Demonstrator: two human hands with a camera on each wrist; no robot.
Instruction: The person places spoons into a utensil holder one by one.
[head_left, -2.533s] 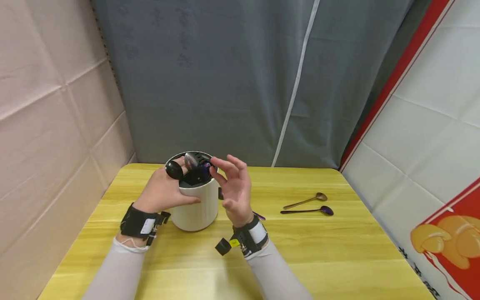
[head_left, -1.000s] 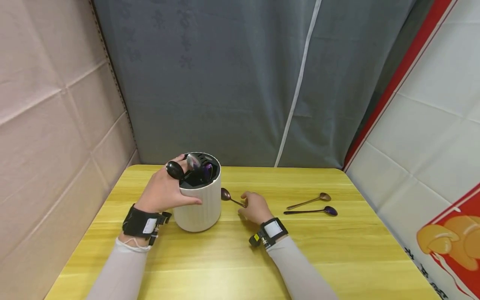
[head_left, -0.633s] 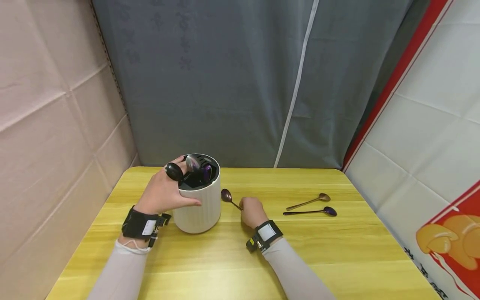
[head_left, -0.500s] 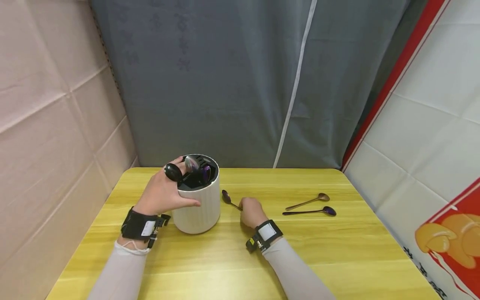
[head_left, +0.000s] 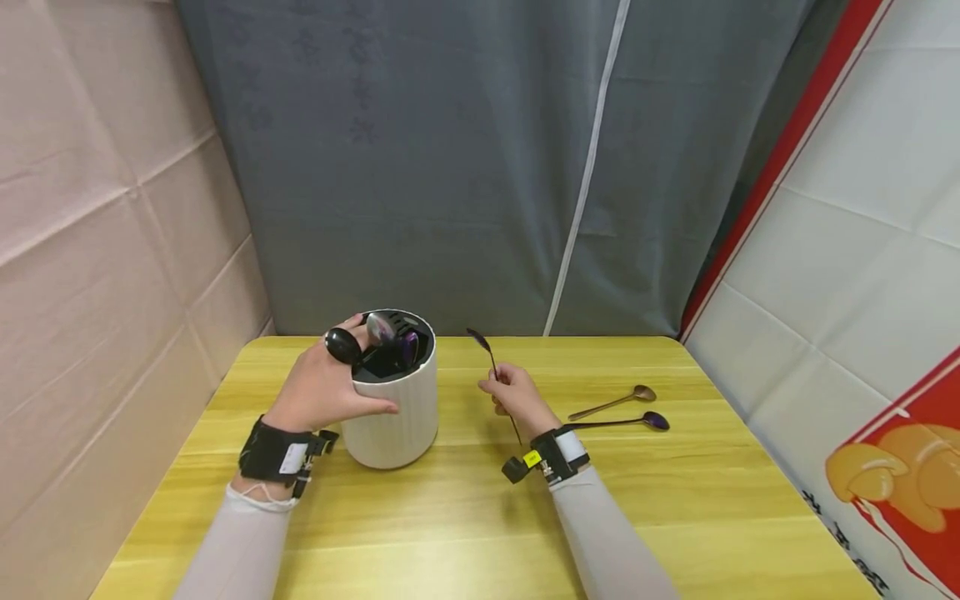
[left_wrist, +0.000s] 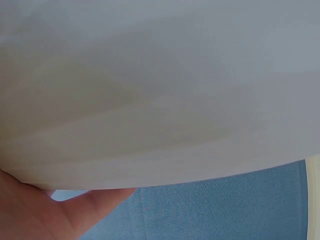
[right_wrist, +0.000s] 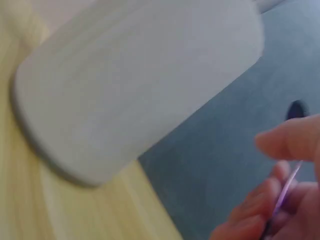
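My left hand [head_left: 318,387] grips the white utensil holder [head_left: 393,425] near its rim, thumb across the front. Out of the holder's black insert stick a black spoon [head_left: 342,345], a silvery spoon [head_left: 381,328] and a purple-tinted piece [head_left: 408,347]. To the right of the holder, my right hand [head_left: 522,402] pinches a thin dark spoon [head_left: 478,339] by its handle, bowl uppermost, above the table. In the right wrist view the spoon's bowl [right_wrist: 297,110] shows dark beyond my thumb. Only the holder's side [left_wrist: 175,100] and part of my hand fill the left wrist view.
On the table [head_left: 420,533] to the right lie a bronze spoon [head_left: 643,393] and a dark purple spoon [head_left: 656,421], the latter's handle end near my right wrist. A grey curtain [head_left: 420,183] hangs behind, with pale cloth walls at both sides.
My right hand came down from the holder's rim to the table, took hold of the spoon lying beside the holder, and has lifted it with its bowl up. The left hand stays put.
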